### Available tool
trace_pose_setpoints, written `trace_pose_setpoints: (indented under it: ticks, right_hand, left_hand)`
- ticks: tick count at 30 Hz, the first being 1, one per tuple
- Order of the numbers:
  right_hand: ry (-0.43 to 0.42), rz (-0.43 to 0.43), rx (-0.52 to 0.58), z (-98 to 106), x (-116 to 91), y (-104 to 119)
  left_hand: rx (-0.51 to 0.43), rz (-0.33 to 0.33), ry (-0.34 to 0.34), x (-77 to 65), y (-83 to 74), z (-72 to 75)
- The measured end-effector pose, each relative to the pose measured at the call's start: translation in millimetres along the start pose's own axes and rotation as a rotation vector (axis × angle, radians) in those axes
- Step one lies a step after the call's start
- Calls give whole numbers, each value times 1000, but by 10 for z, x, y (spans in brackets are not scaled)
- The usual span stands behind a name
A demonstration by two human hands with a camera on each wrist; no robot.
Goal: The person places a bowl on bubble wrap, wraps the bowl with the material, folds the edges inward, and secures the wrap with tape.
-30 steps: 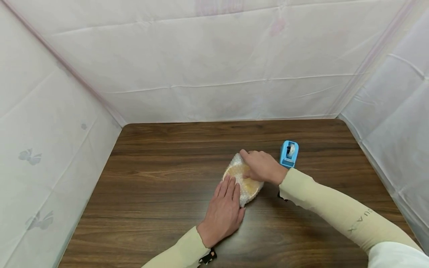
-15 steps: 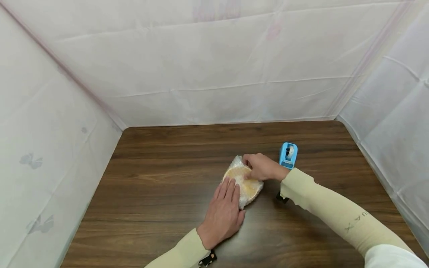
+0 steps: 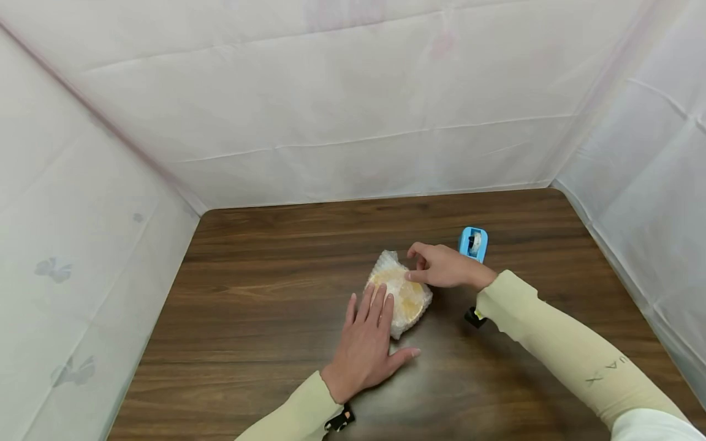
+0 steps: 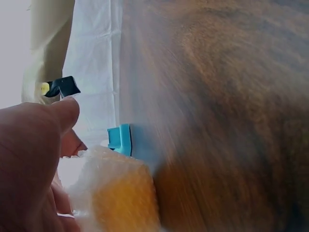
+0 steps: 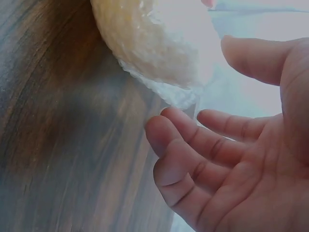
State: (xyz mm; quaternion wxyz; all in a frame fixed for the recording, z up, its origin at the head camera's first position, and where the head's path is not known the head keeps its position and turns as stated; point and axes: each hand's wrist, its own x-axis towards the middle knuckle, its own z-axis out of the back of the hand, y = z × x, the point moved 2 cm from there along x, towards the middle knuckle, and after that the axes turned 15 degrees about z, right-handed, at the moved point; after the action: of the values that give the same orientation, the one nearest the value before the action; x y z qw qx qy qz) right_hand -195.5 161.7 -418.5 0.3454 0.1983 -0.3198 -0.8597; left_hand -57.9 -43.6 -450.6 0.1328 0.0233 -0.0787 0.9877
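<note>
A bubble-wrapped bundle (image 3: 410,303) lies on the brown wooden table (image 3: 265,318), with a round yellow and pale thing showing through the wrap. My left hand (image 3: 366,352) rests its straight fingertips on the bundle's near left side, thumb spread out to the right. At the far right side hovers my right hand (image 3: 447,266), its thumb tip over the wrap's edge in the head view. In the right wrist view its palm faces the bundle (image 5: 149,43), fingers loosely bent and nothing between them. The wrap (image 4: 120,198) stands up in folds in the left wrist view.
Behind the right hand stands a light blue tape dispenser (image 3: 473,244) with a roll in it, partly covered by the wrist. White sheeting (image 3: 353,110) hangs along the table's back and both sides.
My right hand has let go of the wrap's far edge and drawn back to the right. The left fingers have spread apart, thumb swinging outward. The wrap's far corner now shows more.
</note>
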Motion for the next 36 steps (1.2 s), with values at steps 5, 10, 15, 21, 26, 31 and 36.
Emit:
trace_pose_setpoints:
  ticks: [5,10,15,21,26,31,36]
  right_hand:
    - [-22,-13,-6,32,-16,35]
    - [-32,-26,-65,-78,44,45]
    - [-81,5,-131,-193,91,38]
    - [-116,29,-62,-220,91,10]
    - [-100,23,-8,-217,82,1]
    - [-102,28,-55,-219,80,17]
    - [-84,0,-18,-229,84,1]
  left_hand:
    - [3,1,-22,23,13,9]
    - [23,-19,-26,43,0,1]
    - [36,-28,-27,41,-8,-15]
    - [74,-27,-29,17,-23,-11]
    - [99,-35,-36,3,-36,2]
    - [121,-46,-72,-3,-50,18]
    - [127,-47,-82,-6,-59,24]
